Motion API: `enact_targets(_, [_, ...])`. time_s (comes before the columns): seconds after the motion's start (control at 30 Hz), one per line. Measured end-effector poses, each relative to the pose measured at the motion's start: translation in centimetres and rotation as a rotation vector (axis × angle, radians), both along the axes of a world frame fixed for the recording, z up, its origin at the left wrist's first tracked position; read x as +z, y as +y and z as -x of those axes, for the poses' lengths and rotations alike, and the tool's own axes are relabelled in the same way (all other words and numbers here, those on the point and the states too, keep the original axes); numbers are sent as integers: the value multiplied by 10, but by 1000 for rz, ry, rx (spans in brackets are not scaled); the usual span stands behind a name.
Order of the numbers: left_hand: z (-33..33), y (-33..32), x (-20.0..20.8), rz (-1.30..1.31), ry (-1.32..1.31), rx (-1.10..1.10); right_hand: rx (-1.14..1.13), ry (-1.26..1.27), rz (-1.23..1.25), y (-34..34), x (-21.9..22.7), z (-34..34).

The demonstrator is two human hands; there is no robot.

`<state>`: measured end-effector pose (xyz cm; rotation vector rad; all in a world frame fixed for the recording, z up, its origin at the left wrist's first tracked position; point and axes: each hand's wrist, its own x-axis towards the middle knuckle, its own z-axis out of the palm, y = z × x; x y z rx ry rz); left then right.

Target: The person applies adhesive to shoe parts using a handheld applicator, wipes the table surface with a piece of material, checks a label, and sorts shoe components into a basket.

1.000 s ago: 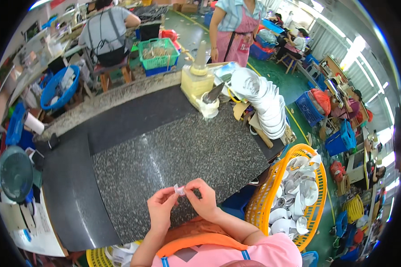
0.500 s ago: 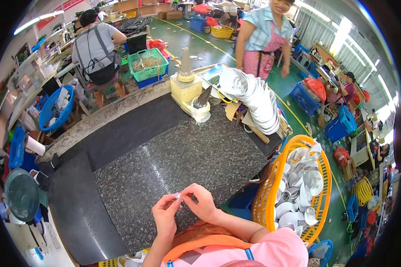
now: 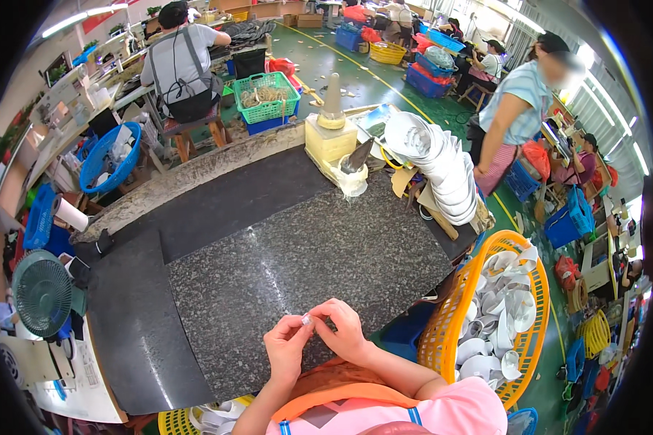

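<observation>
Both of my hands meet above the near edge of a speckled dark stone slab (image 3: pixel 297 246). A small whitish, shiny piece (image 3: pixel 306 319) sits between their fingertips; its kind is too small to make out. My left hand (image 3: pixel 286 349) pinches it from the left with thumb and forefinger. From the right, my right hand (image 3: pixel 341 332) has its fingers bent together at the same piece. Beyond the slab stands a pale yellow block (image 3: pixel 328 141) bearing an upright cone, with a dark pointed tool (image 3: pixel 357 156) beside it in a whitish, glue-like mass.
A stack of white curved pieces (image 3: pixel 442 170) leans at the table's far right corner. An orange basket (image 3: pixel 432 337) full of similar white pieces stands at my right. A green fan (image 3: pixel 42 293) is at the left. One person (image 3: pixel 511 112) is beyond the stack; another (image 3: pixel 181 65) sits far left.
The view has shifted, so the table appears farther right. My hands stay together on the small piece. The standing person has moved to the right and turned aside.
</observation>
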<state>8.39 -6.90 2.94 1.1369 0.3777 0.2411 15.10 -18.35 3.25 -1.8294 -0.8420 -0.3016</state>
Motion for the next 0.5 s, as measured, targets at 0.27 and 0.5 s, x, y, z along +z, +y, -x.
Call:
enact_targets(0.27, [5, 9, -5, 415, -48, -108, 346, 765, -241, -2, 6, 2])
enact_targets(0.5, [-2, 3, 1, 178, 10, -164, 384, 913, -329, -9, 7, 0])
